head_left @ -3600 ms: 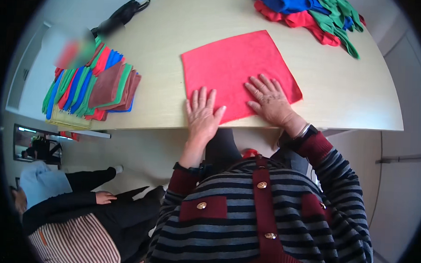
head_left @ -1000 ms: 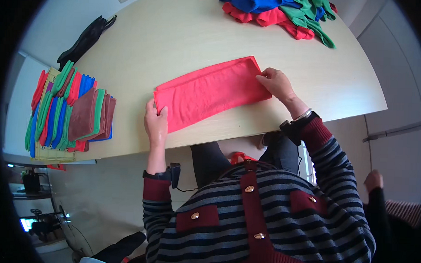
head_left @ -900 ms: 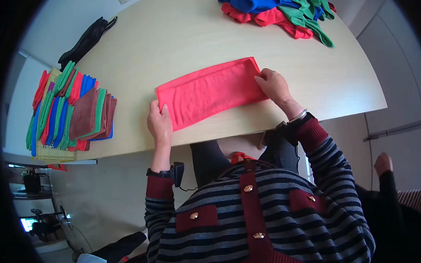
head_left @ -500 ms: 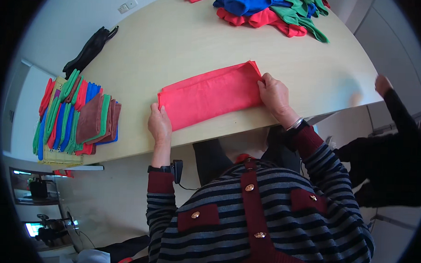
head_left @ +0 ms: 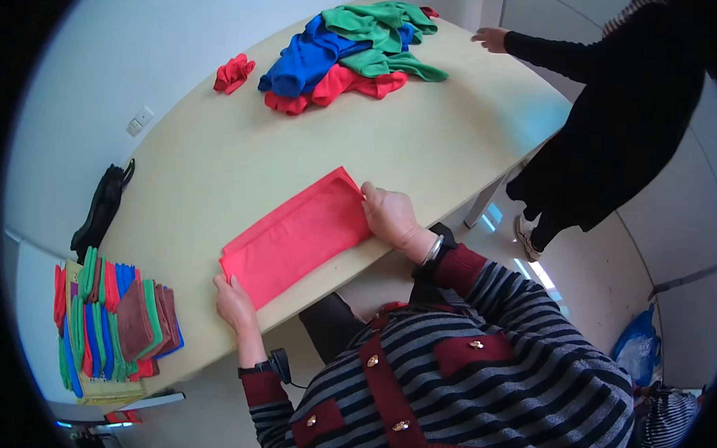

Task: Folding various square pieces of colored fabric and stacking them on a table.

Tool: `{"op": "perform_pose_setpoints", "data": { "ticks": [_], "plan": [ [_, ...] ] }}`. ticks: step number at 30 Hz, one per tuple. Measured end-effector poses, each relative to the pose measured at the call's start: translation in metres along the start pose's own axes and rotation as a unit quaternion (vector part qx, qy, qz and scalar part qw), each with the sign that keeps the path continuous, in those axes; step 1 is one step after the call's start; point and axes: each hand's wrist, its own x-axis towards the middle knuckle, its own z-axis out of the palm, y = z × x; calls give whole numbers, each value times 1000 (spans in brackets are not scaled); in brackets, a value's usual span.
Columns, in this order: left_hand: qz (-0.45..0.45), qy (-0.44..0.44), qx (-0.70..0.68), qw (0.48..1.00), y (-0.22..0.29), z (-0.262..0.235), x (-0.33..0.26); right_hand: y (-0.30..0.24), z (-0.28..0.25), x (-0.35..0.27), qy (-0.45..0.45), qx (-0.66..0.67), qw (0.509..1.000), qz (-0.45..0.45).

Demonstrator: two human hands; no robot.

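A red cloth, folded into a long rectangle, lies at the near edge of the table. My left hand grips its left end, thumb on top and fingers partly hidden. At the opposite end, my right hand pinches the cloth's right corner. The cloth looks flat between the two hands, with a layered edge along its far side.
Folded cloths in several colours stand packed at the table's left end, near a black bag-like item. A loose heap of cloths and a crumpled red cloth lie farther back. Another person in black stands at the right, one arm stretched over the table.
The view has swung to the right and up, showing more of the heap and the other person. Both my hands keep hold of the red cloth. The other person's arm now reaches over the table's far side.
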Motion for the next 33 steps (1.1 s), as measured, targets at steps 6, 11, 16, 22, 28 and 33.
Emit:
{"op": "perform_pose_setpoints", "data": {
  "ticks": [6, 11, 16, 22, 28, 33],
  "plan": [
    [59, 56, 3, 997, 26, -21, -10, -45, -24, 12, -33, -21, 984, -176],
    [241, -28, -5, 970, 43, -10, -13, -112, 46, 17, -144, -13, 964, -224],
    [206, -134, -29, 969, 33, 11, -18, -121, 84, 1, -192, -30, 947, -257],
    [178, -154, 29, 971, 27, 8, -12, -69, 69, 14, -132, -101, 965, -204],
    [129, -158, 29, 979, 15, 7, -7, -13, 48, 26, -111, -120, 974, -156],
    [120, -133, 13, 984, -11, 8, -12, -3, 32, 26, -129, -141, 976, -105]
  ]
}}
